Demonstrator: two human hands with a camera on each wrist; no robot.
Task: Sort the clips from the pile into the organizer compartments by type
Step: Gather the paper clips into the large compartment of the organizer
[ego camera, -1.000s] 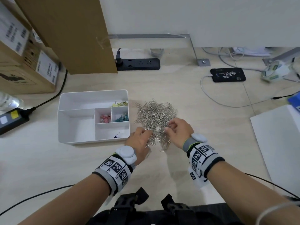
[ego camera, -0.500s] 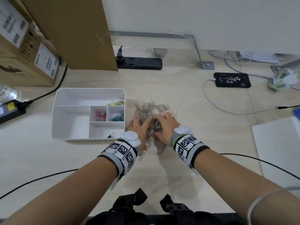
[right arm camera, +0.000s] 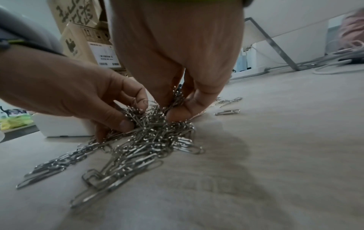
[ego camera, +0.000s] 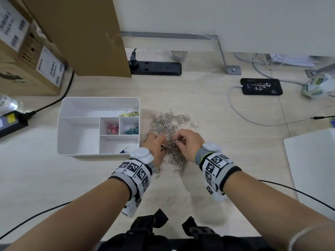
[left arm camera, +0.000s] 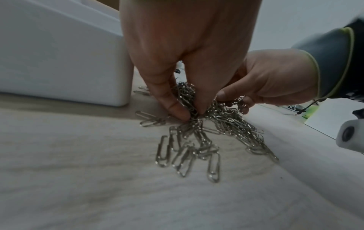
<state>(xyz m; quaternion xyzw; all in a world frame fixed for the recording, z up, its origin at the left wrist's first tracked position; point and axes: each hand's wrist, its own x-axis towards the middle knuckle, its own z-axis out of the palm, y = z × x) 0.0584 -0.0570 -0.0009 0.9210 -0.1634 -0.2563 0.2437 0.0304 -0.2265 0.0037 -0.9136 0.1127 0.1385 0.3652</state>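
Note:
A pile of silver paper clips [ego camera: 168, 124] [left arm camera: 199, 140] [right arm camera: 138, 149] lies on the wooden table, just right of a white organizer [ego camera: 79, 105] [left arm camera: 59, 54]. Both hands are dug into the pile's near half. My left hand [ego camera: 155, 144] [left arm camera: 189, 112] curls its fingers and thumb round a bunch of clips. My right hand [ego camera: 183, 140] [right arm camera: 173, 107] pinches another bunch beside it. The organizer holds yellow binder clips [ego camera: 129, 114] at the back, pink clips [ego camera: 112, 129], teal clips [ego camera: 132, 130] and one blue clip [ego camera: 124, 150] in front.
Cardboard boxes [ego camera: 27, 57] stand at the back left, with a black power strip [ego camera: 155, 68] behind the pile. A phone [ego camera: 261, 86] on a white cable lies at the back right. A white sheet [ego camera: 311, 165] covers the table's right edge.
Both hands have pushed forward into the pile and drawn closer together, gathering clips between them. The pile has bunched up under the fingers.

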